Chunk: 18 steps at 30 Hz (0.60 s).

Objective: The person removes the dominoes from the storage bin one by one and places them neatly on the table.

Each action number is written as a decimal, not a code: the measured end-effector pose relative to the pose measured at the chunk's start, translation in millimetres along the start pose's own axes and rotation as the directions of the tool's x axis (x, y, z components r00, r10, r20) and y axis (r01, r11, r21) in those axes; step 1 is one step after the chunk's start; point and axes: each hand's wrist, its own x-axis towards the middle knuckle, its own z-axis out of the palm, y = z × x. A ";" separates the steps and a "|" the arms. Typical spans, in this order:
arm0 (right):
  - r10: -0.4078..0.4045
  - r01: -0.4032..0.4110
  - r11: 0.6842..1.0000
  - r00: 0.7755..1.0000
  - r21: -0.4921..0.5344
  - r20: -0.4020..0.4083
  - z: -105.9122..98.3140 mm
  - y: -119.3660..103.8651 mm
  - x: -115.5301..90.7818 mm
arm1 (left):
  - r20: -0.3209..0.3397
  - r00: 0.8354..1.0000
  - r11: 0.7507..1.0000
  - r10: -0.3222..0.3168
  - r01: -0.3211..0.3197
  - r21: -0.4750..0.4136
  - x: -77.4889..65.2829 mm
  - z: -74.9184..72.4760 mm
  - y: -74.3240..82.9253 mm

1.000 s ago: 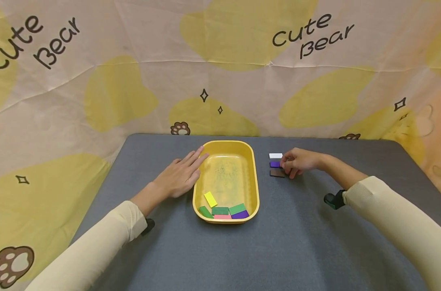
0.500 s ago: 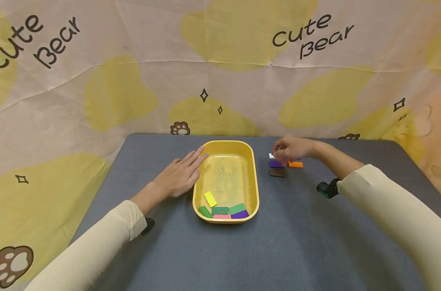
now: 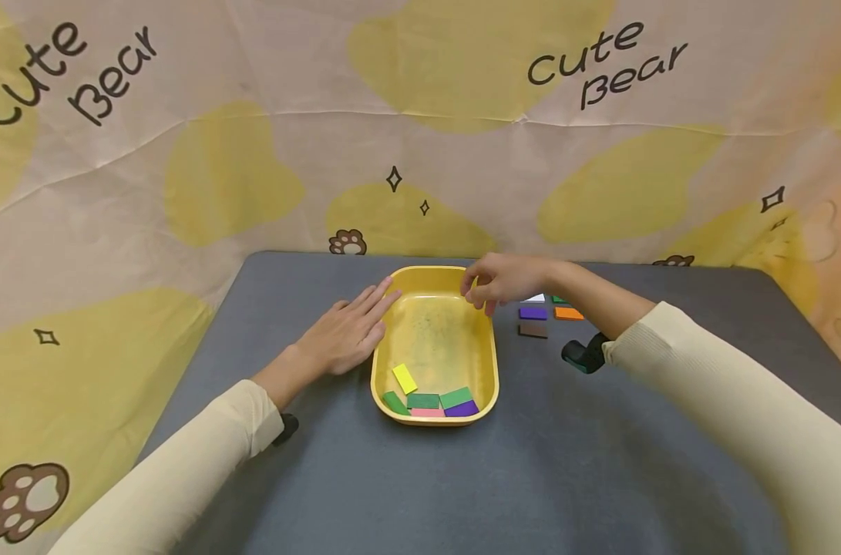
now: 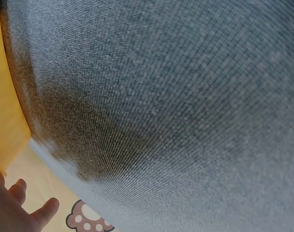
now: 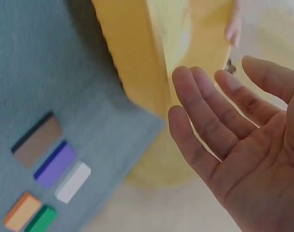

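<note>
A yellow tray stands mid-table. Straight fingers of my left hand rest on its left rim. My right hand hovers at the tray's far right rim; the right wrist view shows its fingers loosely bent, thumb apart, nothing between them. At the tray's near end lie a yellow block, a pink block, a purple block and several green ones. Right of the tray, a white block, a purple one and a brown one form a column.
Beside that column lie an orange block and a green block, the green one partly behind my right forearm in the head view. A patterned cloth hangs behind the far edge of the grey table.
My right hand has moved left from the blocks to the tray's rim. The orange and green blocks, hidden by it at first, now show on the table. My left hand has stayed put.
</note>
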 end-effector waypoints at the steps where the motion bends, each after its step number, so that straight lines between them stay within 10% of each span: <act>1: -0.005 0.005 1.000 1.000 0.006 0.012 3.0 -2.0 2.5 | 0.001 1.000 1.000 -0.001 0.001 -0.001 -0.2 0.0 0.0; 18: 0.033 -0.035 0.999 0.973 0.004 0.230 35.1 -18.2 29.9 | 0.009 1.000 1.000 -0.010 0.010 -0.009 -0.3 -1.5 1.3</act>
